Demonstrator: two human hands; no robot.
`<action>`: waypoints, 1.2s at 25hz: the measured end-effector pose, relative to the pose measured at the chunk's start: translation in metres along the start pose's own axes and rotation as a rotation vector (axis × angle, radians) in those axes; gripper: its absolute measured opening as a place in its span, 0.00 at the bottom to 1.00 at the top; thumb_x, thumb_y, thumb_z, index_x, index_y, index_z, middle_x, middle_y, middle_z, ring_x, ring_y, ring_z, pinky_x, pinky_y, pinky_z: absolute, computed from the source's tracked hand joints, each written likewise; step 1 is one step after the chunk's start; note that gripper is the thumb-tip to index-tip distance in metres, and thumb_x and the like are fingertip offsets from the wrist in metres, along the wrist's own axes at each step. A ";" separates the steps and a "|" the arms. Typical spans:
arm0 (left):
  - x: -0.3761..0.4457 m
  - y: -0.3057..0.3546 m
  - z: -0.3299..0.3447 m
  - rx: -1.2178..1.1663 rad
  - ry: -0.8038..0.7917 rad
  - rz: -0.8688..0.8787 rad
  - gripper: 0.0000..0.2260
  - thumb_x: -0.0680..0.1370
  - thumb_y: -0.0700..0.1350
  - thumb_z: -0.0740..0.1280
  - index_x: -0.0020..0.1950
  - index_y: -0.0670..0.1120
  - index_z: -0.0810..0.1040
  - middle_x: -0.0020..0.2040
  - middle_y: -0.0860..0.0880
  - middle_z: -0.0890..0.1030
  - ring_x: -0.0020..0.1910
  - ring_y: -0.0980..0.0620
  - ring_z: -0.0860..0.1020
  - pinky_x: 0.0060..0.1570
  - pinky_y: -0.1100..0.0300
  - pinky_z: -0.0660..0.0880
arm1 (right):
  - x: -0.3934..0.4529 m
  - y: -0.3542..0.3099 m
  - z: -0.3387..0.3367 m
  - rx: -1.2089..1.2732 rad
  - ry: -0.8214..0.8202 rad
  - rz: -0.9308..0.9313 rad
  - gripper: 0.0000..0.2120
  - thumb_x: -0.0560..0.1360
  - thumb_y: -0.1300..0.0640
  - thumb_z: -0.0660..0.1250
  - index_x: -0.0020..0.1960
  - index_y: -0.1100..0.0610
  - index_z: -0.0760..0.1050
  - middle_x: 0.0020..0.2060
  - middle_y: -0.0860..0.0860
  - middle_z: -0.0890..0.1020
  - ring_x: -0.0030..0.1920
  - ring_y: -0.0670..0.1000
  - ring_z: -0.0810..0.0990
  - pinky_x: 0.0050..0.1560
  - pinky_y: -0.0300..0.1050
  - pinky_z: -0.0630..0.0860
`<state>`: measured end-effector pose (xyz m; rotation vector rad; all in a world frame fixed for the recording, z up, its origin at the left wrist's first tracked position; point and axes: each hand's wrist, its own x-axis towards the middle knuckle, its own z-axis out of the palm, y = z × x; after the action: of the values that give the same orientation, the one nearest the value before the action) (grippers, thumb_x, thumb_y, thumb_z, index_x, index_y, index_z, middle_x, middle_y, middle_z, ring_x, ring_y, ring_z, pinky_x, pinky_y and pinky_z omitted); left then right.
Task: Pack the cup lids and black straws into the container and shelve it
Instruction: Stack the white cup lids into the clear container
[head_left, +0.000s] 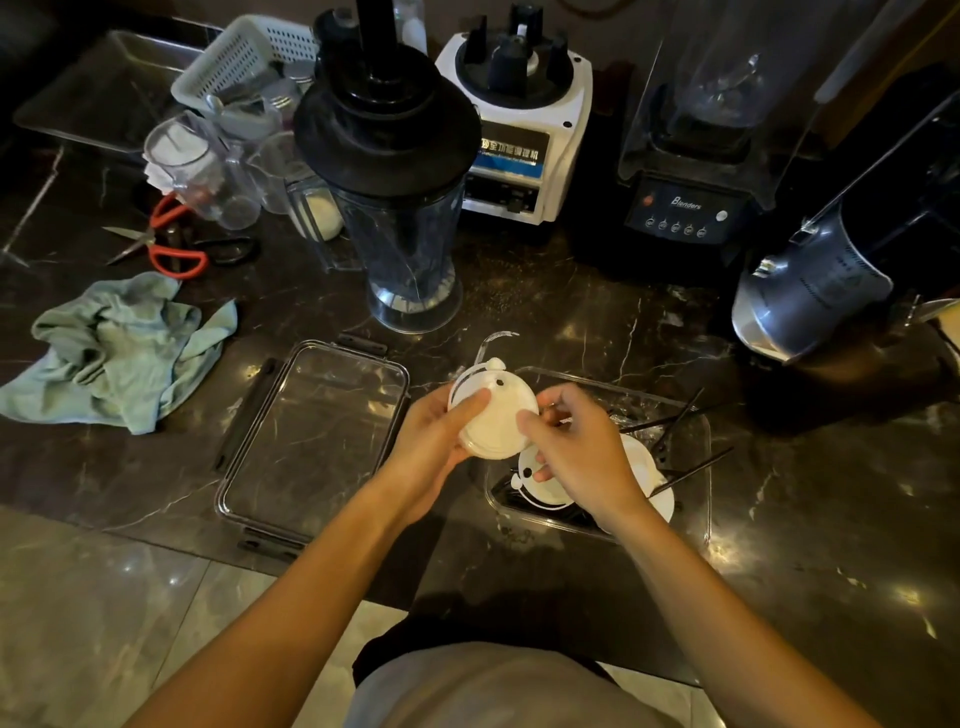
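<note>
A stack of white cup lids (493, 415) is held just above the counter, gripped by my left hand (441, 436) from the left and touched by the fingertips of my right hand (576, 441) on its right rim. Below my right hand sits the clear rectangular container (696, 457). Inside it lie more white lids (540, 483) and several black straws (685, 441) that lean over its right side. The container's clear lid (311, 441) with black latches lies flat on the counter to the left.
A dark marble counter (545, 322) holds a blender jug (400, 208), a white blender base (519, 130), two more blenders at the right, red-handled scissors (171, 244), clear measuring cups, a white basket and a crumpled green cloth (119, 348).
</note>
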<state>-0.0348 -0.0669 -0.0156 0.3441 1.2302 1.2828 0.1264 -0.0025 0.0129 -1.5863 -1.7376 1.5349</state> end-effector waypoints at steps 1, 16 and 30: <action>0.000 -0.001 -0.003 0.000 0.005 -0.001 0.14 0.82 0.42 0.66 0.67 0.41 0.79 0.60 0.43 0.85 0.62 0.43 0.82 0.57 0.50 0.82 | 0.000 -0.001 0.001 0.002 0.001 -0.003 0.08 0.79 0.54 0.71 0.56 0.54 0.76 0.44 0.51 0.79 0.36 0.50 0.81 0.36 0.50 0.84; -0.018 0.007 -0.081 -0.110 0.076 0.097 0.17 0.81 0.40 0.68 0.70 0.40 0.77 0.64 0.38 0.82 0.63 0.40 0.81 0.61 0.45 0.80 | 0.030 -0.025 0.065 0.214 -0.305 0.129 0.08 0.80 0.58 0.70 0.59 0.59 0.79 0.44 0.57 0.82 0.39 0.49 0.82 0.36 0.47 0.83; -0.004 -0.011 -0.162 0.639 0.621 0.100 0.07 0.80 0.44 0.70 0.55 0.48 0.86 0.47 0.52 0.86 0.49 0.51 0.84 0.53 0.52 0.81 | 0.075 -0.010 0.170 -0.421 -0.306 -0.060 0.13 0.79 0.50 0.68 0.56 0.59 0.79 0.44 0.54 0.86 0.44 0.56 0.86 0.44 0.61 0.84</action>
<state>-0.1619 -0.1401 -0.0847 0.4831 2.1831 1.0817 -0.0393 -0.0171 -0.0709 -1.5165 -2.3831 1.5162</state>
